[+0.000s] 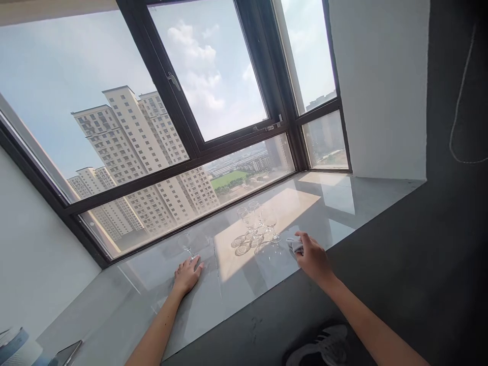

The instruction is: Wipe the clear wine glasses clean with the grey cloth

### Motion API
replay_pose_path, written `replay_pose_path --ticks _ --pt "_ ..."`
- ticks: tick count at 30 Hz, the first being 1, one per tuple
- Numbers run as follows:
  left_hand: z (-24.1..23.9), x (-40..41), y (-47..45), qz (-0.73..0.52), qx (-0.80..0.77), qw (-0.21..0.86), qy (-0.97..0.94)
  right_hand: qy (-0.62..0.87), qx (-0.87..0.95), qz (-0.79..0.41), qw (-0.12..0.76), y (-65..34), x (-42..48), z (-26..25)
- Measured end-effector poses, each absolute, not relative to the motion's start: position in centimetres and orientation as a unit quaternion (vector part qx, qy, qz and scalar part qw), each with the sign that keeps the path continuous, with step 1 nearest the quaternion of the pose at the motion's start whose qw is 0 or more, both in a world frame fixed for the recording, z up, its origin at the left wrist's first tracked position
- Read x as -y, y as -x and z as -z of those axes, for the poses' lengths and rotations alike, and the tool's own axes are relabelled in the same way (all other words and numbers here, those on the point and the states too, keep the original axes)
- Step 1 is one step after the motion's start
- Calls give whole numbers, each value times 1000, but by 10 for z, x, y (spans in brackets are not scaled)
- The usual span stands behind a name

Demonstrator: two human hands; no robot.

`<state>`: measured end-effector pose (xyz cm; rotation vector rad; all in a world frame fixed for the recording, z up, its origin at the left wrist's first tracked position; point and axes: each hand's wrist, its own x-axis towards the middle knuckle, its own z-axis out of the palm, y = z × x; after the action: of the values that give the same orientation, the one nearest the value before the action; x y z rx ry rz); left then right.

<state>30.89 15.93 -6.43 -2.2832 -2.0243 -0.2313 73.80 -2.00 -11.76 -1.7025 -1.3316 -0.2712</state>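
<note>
My left hand [187, 275] lies low over the sill, fingers stretched forward and the thumb apart. Just beyond its fingertips stands a clear stemmed glass [186, 243], upright; the fingers reach its foot, and whether they touch it is hard to see. A crumpled white cloth [295, 245] is pinched in my right hand [314, 260], held near the front edge of the sill. To the left of that cloth, several more stemmed glasses [271, 219] stand upright in a close group in the sunlight, casting shadows.
The glossy tiled windowsill [244, 300] runs below a dark-framed window [198, 147]. At the lower left are a phone [68, 353] and a blue-and-white object [19, 351], partly cut off. A shoe [322, 345] shows on the dark floor. A cord [455, 117] hangs at the right.
</note>
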Motion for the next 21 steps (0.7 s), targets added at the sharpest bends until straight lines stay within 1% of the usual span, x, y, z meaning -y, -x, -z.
replay_pose_path --ticks 2,5,8,11,14,18,21 --pt "64 -158 -312 116 664 56 737 690 542 116 466 -738 19 118" --pt "64 -150 -320 216 637 83 736 688 543 126 466 -738 18 119" --pt "64 -139 -344 268 514 81 811 688 543 136 462 -738 17 119" --pt "66 -129 -389 263 380 63 884 686 543 134 465 -738 17 119" --pt "68 -125 -440 248 324 22 913 689 540 127 467 -737 17 118" --pt "67 -126 -491 162 331 -31 929 697 530 123 466 -737 19 116" --pt "63 -128 -510 97 349 -61 930 696 532 121 467 -736 20 115"
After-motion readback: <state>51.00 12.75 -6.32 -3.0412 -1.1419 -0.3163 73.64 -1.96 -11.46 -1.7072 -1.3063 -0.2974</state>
